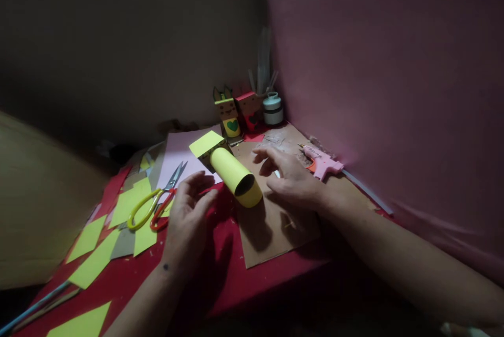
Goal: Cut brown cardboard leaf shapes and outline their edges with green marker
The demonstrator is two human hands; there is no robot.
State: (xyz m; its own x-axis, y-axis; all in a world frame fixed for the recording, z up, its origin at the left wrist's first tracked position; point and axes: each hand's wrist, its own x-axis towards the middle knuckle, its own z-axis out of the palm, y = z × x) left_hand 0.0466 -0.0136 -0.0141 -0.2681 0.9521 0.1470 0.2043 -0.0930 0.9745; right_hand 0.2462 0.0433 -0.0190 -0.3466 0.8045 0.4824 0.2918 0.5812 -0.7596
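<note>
Yellow paper tube (231,165), one: we are flanking it between our left hand (189,216) and right hand (290,175), fingers loosely parted, neither clearly nearer, its long axis slanting away leftward.

Left hand (189,216) loosely curled; right hand (289,173), fingers bent; forearms (378,245) angled inward.
</note>
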